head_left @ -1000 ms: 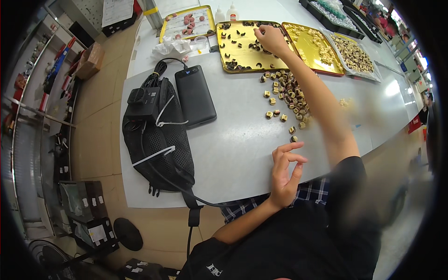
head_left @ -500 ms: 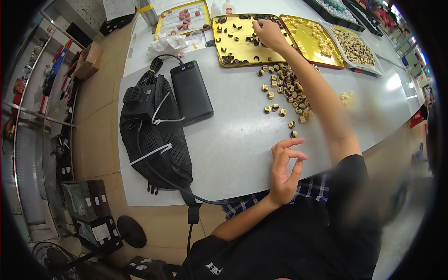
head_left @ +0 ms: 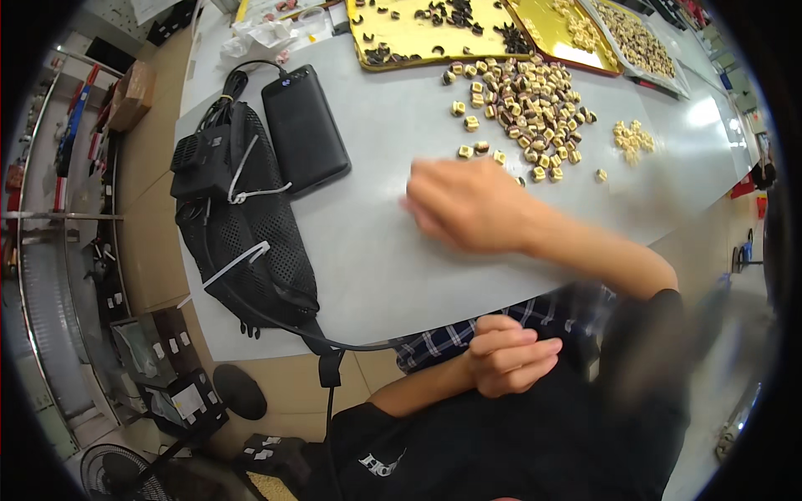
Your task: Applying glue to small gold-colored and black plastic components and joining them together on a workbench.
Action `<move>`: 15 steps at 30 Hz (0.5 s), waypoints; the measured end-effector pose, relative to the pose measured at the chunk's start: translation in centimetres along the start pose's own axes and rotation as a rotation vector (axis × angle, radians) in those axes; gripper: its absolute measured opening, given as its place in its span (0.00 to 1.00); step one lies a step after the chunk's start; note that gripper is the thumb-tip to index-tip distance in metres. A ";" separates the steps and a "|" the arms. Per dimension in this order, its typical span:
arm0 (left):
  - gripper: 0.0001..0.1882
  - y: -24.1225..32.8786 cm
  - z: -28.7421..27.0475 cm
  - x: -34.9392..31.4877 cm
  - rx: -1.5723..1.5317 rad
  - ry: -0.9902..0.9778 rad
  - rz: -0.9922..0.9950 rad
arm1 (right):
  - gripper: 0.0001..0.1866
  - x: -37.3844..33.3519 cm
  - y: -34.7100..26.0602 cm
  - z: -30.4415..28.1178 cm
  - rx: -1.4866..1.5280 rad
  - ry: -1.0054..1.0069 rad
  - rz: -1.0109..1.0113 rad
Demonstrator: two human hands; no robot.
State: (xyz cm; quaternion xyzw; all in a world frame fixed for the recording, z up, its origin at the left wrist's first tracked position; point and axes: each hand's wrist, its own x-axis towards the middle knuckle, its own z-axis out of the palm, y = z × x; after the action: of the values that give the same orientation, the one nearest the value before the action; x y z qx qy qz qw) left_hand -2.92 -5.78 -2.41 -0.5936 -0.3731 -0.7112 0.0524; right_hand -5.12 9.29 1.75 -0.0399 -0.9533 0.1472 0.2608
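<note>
Above the table's middle, my right hand is closed, smeared by motion; whatever is between its fingers does not show. Just beyond it lies a loose pile of small cream-and-dark blocky pieces, a few scattered at its near left edge. My left hand is held close to my body, near the table's front edge, fingers curled together; I cannot make out anything in them. A yellow tray of small black curved pieces stands behind the pile. Beside it is a gold tray with pale cream pieces.
A black power bank and a black mesh pouch with cables occupy the table's left. A small heap of cream bits lies to the right. Farther back is a white tray of cream-and-dark pieces. Crumpled white plastic lies at back left.
My right hand has come back from the yellow tray toward me. My left hand has drawn in toward my body and its fingers have curled closed. The view has shifted.
</note>
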 end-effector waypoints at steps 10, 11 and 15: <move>0.11 -1.8 -5.7 2.9 0.545 -0.115 -0.375 | 0.10 -2.4 0.2 0.9 0.122 -0.060 -0.114; 0.12 -2.6 -5.0 2.9 0.483 -0.066 -0.434 | 0.10 -2.5 0.3 0.8 0.181 -0.089 -0.120; 0.16 -3.2 -4.3 2.9 0.378 0.025 -0.555 | 0.14 -2.6 0.5 -0.3 0.280 -0.182 -0.103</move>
State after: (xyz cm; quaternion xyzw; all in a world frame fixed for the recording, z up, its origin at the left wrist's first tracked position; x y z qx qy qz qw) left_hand -8.85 -4.99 -1.42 -0.4403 -0.6451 -0.6238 -0.0296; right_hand -2.66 9.42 0.61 0.0593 -0.9439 0.2680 0.1835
